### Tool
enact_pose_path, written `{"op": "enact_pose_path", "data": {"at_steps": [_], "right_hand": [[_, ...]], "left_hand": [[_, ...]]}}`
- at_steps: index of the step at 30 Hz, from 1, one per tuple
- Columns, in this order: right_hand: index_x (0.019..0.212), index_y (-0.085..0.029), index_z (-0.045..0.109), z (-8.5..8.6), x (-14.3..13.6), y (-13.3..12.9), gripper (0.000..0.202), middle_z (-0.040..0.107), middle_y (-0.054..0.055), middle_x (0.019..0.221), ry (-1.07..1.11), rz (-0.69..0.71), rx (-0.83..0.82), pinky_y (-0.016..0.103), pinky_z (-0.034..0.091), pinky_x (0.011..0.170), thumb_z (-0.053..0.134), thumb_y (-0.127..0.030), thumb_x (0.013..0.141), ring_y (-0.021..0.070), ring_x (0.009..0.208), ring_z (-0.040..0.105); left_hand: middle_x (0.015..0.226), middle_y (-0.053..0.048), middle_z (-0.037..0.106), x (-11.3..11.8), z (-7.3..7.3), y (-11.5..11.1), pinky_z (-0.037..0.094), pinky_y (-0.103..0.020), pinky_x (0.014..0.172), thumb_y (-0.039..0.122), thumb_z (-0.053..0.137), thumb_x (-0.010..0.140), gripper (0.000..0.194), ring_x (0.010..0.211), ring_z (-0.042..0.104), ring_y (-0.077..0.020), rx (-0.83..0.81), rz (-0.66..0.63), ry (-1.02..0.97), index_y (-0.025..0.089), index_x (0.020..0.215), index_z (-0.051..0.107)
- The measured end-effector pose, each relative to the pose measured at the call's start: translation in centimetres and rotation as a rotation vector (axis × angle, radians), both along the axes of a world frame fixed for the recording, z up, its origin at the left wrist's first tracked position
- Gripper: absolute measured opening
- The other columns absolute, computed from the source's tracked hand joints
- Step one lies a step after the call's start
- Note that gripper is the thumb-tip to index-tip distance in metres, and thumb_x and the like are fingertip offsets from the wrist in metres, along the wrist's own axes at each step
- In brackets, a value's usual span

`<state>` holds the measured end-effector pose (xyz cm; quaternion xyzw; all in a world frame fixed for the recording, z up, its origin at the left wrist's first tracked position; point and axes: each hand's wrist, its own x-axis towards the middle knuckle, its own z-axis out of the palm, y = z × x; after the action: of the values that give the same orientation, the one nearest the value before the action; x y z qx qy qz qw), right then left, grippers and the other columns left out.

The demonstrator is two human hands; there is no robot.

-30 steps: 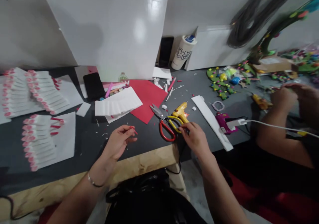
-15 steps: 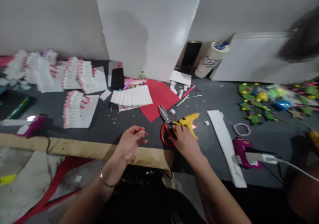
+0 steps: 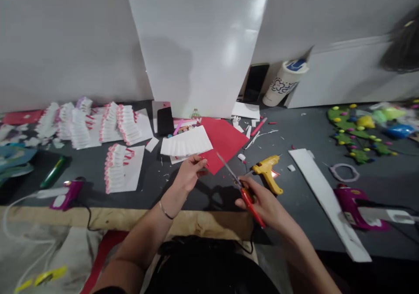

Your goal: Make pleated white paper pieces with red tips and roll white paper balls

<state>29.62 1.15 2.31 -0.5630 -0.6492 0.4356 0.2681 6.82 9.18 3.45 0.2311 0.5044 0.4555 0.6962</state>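
Observation:
My left hand [image 3: 191, 172] pinches a small red piece [image 3: 206, 165] between thumb and fingers, near the front corner of a red sheet [image 3: 221, 143]. Red-handled scissors [image 3: 249, 204] are gripped in my right hand [image 3: 262, 200], raised over the dark table, blades pointing up and left toward the red sheet. A pleated white strip [image 3: 187, 142] lies just beyond my left hand. The yellow glue gun [image 3: 269, 172] rests on the table beyond my right hand, not touched.
Pleated white pieces with pink edges [image 3: 114, 167] lie at the left. A white cup [image 3: 284, 82] and phone [image 3: 256, 82] stand at the back. A long white strip [image 3: 329, 202], purple device [image 3: 360, 206] and green felt decorations [image 3: 350, 132] are on the right.
My right hand has picked up the scissors from the table beside the glue gun. The camera view has shifted, so the table's things appear lower and mostly further right.

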Motion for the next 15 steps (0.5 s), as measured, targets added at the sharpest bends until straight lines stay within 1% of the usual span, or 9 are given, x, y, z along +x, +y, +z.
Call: {"op": "enact_pose_path", "data": {"at_steps": [2, 5, 7, 10, 15], "right_hand": [[0.116, -0.022, 0.059, -0.1, -1.0, -0.1, 0.046, 0.066, 0.004, 0.093, -0.035, -0.015, 0.020, 0.031, 0.051, 0.072, 0.070, -0.043, 0.077, 0.0202, 0.080, 0.063], [0.113, -0.021, 0.060, -0.6, -1.9, 0.1, 0.041, 0.067, 0.005, 0.091, -0.071, -0.047, 0.061, 0.032, 0.051, 0.072, 0.067, -0.046, 0.081, 0.0210, 0.080, 0.063], [0.111, -0.021, 0.060, -0.9, -2.1, 0.1, 0.037, 0.067, 0.006, 0.092, -0.080, -0.041, 0.091, 0.031, 0.051, 0.073, 0.065, -0.046, 0.083, 0.0210, 0.082, 0.064], [0.107, -0.021, 0.062, -1.0, -2.3, 0.0, 0.035, 0.067, 0.008, 0.096, -0.126, -0.031, 0.120, 0.031, 0.051, 0.073, 0.065, -0.047, 0.085, 0.0214, 0.084, 0.065], [0.106, -0.022, 0.063, -0.9, -2.7, -0.4, 0.032, 0.067, 0.007, 0.092, -0.153, -0.042, 0.146, 0.029, 0.052, 0.070, 0.065, -0.047, 0.086, 0.0205, 0.080, 0.065]], "left_hand": [[0.062, 0.004, 0.062, -0.4, 0.0, 0.7, 0.056, -0.022, 0.055, 0.033, 0.095, 0.046, 0.045, 0.058, 0.060, -0.0091, 0.016, -0.051, -0.001, 0.015, 0.067, 0.060], [0.062, 0.004, 0.062, -1.2, -0.2, 1.0, 0.057, -0.023, 0.056, 0.033, 0.095, 0.046, 0.044, 0.059, 0.060, -0.0094, 0.025, -0.123, -0.020, 0.015, 0.067, 0.060], [0.062, 0.004, 0.061, -1.6, -0.3, 0.8, 0.057, -0.023, 0.057, 0.033, 0.094, 0.049, 0.042, 0.059, 0.059, -0.0089, 0.030, -0.154, -0.023, 0.015, 0.067, 0.061], [0.064, 0.004, 0.062, -2.0, -0.2, 0.5, 0.057, -0.022, 0.059, 0.031, 0.093, 0.051, 0.039, 0.061, 0.059, -0.0086, 0.037, -0.163, -0.031, 0.016, 0.065, 0.060], [0.064, 0.004, 0.062, -1.8, 0.5, 0.0, 0.057, -0.021, 0.055, 0.032, 0.094, 0.049, 0.040, 0.059, 0.059, -0.0085, 0.034, -0.156, -0.081, 0.016, 0.063, 0.061]]}}
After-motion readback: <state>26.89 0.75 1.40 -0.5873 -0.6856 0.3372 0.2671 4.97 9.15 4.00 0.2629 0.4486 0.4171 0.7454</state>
